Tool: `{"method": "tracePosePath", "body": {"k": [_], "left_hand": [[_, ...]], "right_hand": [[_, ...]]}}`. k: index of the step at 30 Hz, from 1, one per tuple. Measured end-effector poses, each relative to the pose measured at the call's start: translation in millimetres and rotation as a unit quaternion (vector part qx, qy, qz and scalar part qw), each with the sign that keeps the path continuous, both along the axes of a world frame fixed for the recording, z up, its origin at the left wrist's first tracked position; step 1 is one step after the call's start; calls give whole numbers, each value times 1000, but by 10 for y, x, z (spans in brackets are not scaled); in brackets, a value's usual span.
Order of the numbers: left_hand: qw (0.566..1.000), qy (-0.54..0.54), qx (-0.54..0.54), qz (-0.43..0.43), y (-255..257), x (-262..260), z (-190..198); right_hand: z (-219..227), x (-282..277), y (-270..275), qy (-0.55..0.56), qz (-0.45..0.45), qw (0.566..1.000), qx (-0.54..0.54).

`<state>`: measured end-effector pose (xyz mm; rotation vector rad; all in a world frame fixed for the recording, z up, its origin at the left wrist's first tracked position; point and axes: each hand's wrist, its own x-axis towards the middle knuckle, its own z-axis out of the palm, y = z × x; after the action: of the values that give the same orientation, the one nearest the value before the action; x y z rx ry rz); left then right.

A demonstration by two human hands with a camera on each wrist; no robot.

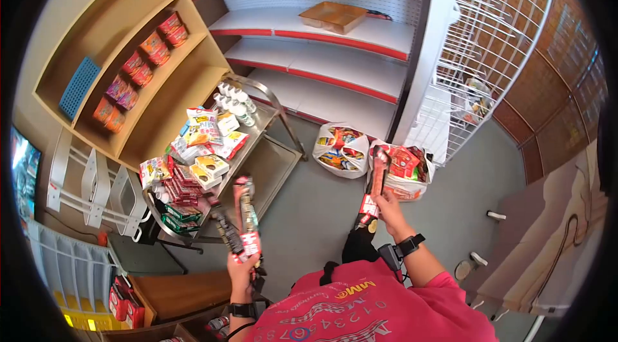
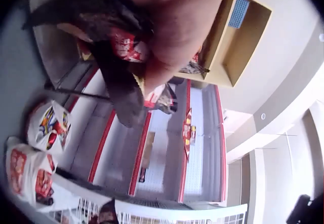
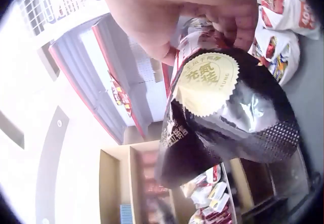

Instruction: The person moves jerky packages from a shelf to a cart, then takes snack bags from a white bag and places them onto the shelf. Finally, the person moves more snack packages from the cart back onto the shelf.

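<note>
In the head view my left hand (image 1: 242,271) grips several long dark snack packets (image 1: 244,210) with red-and-white labels, held up in front of the cart. The left wrist view shows their crumpled black wrapping (image 2: 119,82) beneath the hand (image 2: 174,26). My right hand (image 1: 391,212) pinches another snack packet (image 1: 368,210) near its middle, with the bagged goods just beyond it. Up close in the right wrist view, this packet (image 3: 243,115) is glossy black with a cream scalloped seal, and the fingers (image 3: 245,29) bend over its top.
A metal cart (image 1: 273,155) at left carries snack bags, boxes and white bottles. Two white plastic bags (image 1: 351,171) full of packets stand on the floor. Behind are white shelves (image 1: 309,75) with a brown tray (image 1: 331,18), a wooden shelf (image 1: 151,126) with noodle cups, and a wire rack (image 1: 479,52).
</note>
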<state>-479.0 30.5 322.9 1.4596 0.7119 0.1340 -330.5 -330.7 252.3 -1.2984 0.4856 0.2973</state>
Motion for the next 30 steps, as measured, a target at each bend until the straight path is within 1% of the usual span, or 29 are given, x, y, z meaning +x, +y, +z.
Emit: {"method": "tracePosePath", "body": {"k": [2,3,4,5,6,7,8,10,11,13,14,15,17,18,19,20,22,23,24,25,27,30], "left_hand": [[995,22,-61,-71,-231,18,-49],[992,39,-60,-101,-354,26,-10],[989,54,-61,-127,-478,15,-10],[986,70,-55,-144,-540,-4,-94],[982,87,-50,-157,-595,-58,-208],[979,102,-45,-170,-684,-95,-218],[972,106,-47,-206,-769,-129,-175],[952,120,-54,-277,-1000,-156,64],[948,118,-85,-283,-1056,-196,36],[940,119,-101,-302,-1263,-213,44],[935,121,-109,-315,-1405,-195,58],[930,133,-98,-330,-1550,-171,56],[916,155,-76,-361,-1826,-151,49],[918,148,-87,-358,-1959,-142,15],[919,140,-98,-355,-2097,-131,-47],[920,133,-110,-352,-2228,-117,-89],[922,146,-82,-348,-2465,-83,-47],[922,153,-71,-349,-2592,-64,-23],[921,160,-62,-350,-2703,-56,-30],[917,162,-74,-358,-2777,-49,-57],[921,155,-91,-345,-2909,-79,-150],[923,173,-99,-331,-3103,-79,-168]], "right_hand": [[-101,-161,-8,48,56,994,82],[-146,-235,41,57,76,990,108],[-74,-291,108,65,98,984,133],[43,-367,154,63,100,986,116],[-16,-397,216,42,105,989,91],[1,-461,255,24,133,987,87],[20,-512,277,4,160,983,86],[13,-591,270,-22,293,953,67],[-5,-651,232,-33,356,932,59],[-136,-757,107,-126,469,874,3],[-198,-782,0,-174,517,838,-27],[-86,-823,-130,-122,539,834,2],[-211,-891,-372,-137,539,831,-8],[-202,-892,-492,-147,539,829,-14],[-133,-887,-656,-140,528,838,1],[-177,-888,-781,-142,519,843,10],[-176,-887,-1011,-145,497,855,28],[-166,-904,-1145,-158,476,865,10],[-205,-923,-1233,-144,477,867,-7],[-276,-924,-1311,-131,479,868,-24],[-422,-919,-1436,-117,485,865,-50],[-587,-886,-1557,-148,515,841,-75]]}}
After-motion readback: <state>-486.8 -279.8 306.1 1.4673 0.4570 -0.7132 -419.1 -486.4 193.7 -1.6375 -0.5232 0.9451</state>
